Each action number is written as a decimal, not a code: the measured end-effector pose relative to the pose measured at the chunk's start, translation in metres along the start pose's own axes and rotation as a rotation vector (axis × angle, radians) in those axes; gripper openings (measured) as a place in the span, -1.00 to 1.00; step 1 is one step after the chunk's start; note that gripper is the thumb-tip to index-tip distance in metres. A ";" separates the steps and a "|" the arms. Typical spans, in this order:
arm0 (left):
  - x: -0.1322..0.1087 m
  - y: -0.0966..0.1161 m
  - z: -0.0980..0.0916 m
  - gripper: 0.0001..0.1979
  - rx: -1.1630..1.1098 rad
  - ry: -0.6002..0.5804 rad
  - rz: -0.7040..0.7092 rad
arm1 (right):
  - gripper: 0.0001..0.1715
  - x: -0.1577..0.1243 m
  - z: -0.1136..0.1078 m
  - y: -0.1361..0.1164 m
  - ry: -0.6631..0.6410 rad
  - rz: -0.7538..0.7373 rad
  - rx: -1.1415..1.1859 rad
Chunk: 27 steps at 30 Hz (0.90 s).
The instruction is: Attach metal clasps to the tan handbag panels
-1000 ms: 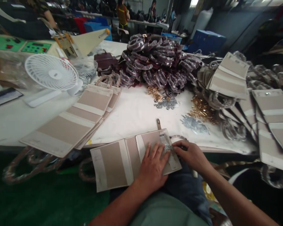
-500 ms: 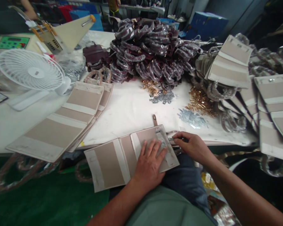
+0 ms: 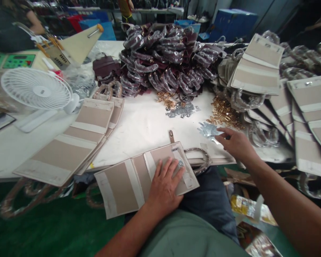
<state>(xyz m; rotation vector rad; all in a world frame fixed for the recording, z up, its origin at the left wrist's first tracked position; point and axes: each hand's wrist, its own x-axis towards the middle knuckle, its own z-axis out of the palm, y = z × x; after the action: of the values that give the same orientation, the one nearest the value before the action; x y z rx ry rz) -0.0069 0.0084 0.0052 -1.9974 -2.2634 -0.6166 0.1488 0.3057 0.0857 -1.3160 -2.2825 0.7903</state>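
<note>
A beige folded bag panel (image 3: 128, 180) lies across my lap and the table's front edge. My left hand (image 3: 164, 185) rests flat on its right part, fingers spread, fingertips by a small silver clasp (image 3: 180, 164). My right hand (image 3: 237, 142) reaches forward over the white table (image 3: 147, 125), its fingertips at a small heap of silver metal pieces (image 3: 208, 129). Whether it pinches a piece I cannot make out. A plastic-wrapped handle (image 3: 200, 159) sticks out from under the panel on the right.
A big pile of wrapped dark-red handles (image 3: 166, 60) sits at the back. Gold fittings (image 3: 224, 114) and more silver pieces (image 3: 180, 110) lie scattered. Stacks of beige panels lie left (image 3: 69, 142) and right (image 3: 307, 107). A white fan (image 3: 36, 89) stands left. People work behind.
My right hand left the clasp on the panel and moved forward and right to the silver pieces. My left hand stayed flat on the panel. The view tilted down slightly.
</note>
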 end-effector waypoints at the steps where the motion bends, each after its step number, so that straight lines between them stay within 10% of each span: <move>1: 0.000 0.000 -0.001 -0.26 0.003 -0.005 -0.002 | -0.52 0.001 -0.002 0.000 0.058 -0.026 -0.013; 5: 0.002 0.002 -0.005 -0.24 0.021 -0.046 -0.018 | -0.71 -0.023 -0.002 -0.031 0.195 -0.098 0.203; 13: 0.003 0.006 -0.011 -0.20 0.026 -0.089 -0.028 | -0.51 -0.049 0.057 -0.098 -0.069 -0.188 1.397; 27: 0.004 0.004 -0.011 -0.20 -0.047 -0.075 -0.015 | -0.57 -0.050 0.086 -0.095 -0.099 -0.231 1.426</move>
<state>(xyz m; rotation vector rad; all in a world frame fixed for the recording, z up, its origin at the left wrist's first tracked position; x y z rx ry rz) -0.0059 0.0090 0.0172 -2.0603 -2.3299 -0.6120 0.0613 0.1998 0.0786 -0.3134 -1.2006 1.8412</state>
